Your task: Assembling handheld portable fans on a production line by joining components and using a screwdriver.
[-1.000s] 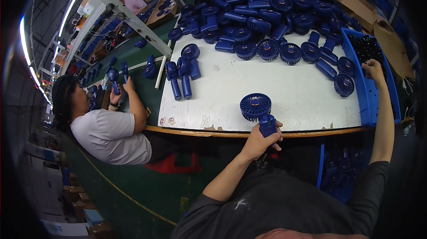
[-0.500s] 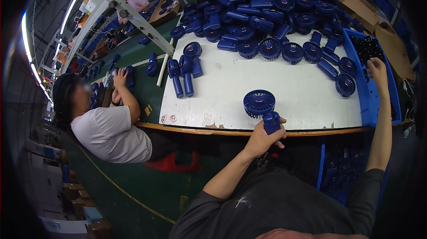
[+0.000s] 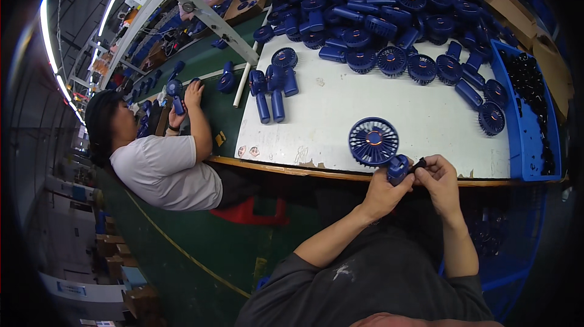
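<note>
Left-hand grip wraps the handle of a blue handheld fan, its round grille tilted up above the near edge of a white desk, while the right-hand grip pinches a small black piece just beside the handle. Whether piece and handle touch is too small to make out. At the desk's right side sits a blue tray of black pieces; more blue fans lie heaped toward the far side. Held only at the fingertips, the piece looks easy to lose: a loosened pinch could drop it past the desk edge to the green floor. Should the fan twist in the left palm, piece and handle could meet crooked, and hard pressing might then mar either one.
</note>
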The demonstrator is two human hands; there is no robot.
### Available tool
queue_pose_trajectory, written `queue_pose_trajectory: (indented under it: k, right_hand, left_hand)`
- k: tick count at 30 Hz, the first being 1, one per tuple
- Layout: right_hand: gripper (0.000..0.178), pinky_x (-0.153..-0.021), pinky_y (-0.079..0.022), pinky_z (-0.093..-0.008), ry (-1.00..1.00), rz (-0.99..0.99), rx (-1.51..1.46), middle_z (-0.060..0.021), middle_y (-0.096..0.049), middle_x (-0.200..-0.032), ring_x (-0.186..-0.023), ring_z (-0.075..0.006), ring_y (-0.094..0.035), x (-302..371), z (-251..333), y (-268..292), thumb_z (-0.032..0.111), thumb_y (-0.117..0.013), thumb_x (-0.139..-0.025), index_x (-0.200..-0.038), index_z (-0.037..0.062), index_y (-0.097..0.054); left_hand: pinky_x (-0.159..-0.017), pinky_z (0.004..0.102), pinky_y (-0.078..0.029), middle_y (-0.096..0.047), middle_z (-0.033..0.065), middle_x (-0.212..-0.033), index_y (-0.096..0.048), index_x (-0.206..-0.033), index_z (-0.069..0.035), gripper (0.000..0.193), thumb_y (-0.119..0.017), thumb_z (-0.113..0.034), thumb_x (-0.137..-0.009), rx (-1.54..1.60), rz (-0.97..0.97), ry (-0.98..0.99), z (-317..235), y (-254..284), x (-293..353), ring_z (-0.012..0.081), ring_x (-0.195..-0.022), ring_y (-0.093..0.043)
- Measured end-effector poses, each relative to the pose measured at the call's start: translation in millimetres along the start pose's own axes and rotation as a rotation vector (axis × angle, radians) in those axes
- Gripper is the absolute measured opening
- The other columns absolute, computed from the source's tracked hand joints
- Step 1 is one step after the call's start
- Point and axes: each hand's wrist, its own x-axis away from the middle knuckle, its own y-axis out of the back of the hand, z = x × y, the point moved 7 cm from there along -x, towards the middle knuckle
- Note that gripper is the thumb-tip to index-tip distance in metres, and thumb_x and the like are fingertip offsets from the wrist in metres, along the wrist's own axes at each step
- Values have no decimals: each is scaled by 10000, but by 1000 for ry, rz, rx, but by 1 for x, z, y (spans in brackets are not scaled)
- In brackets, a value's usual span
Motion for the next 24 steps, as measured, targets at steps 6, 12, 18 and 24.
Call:
queue_pose_trajectory:
  k: [6, 12, 18, 24]
  right_hand:
    - [216, -791, -531, -329, 408, 18, 473, -121, -677, -993, -869, -215, -653, 5, 38, 3, 15, -713, -839, -1040, -19, -643]
    - [361, -814, -514, -401, 802, 359, 920, -148, -607, -1075, -981, -323, -596, 2, 84, -42, 109, -732, -811, -1153, 35, -646]
    - [584, -979, -423, -460, 659, 230, 1110, -170, -533, -1185, -1137, -358, -503, 24, 67, -40, 226, -748, -762, -1283, 47, -554]
    - [536, -805, -491, -420, 424, -69, 547, -160, -581, -1033, -925, -304, -603, 34, 27, -11, 125, -738, -752, -1234, 6, -537]
  left_hand:
    - [-606, 281, -584, -655, 84, -945, -540, -1182, 17, 326, -671, -53, -892, 120, 45, 237, 0, -9, -1, 144, -695, -661]
    - [-549, 306, -595, -605, 150, -1064, -484, -1256, -14, 468, -524, -403, -997, 489, 392, 270, 0, -26, 7, 201, -890, -648]
    - [-1013, 398, -459, -559, 126, -1274, -498, -1304, -44, 555, -347, -497, -1021, 580, -21, 359, 12, -31, 6, 241, -1178, -564]
    - [-1159, 438, -266, -328, 246, -1503, -291, -1458, 63, 706, -575, -331, -946, -566, 220, -255, -52, -51, -5, 363, -1409, -316]
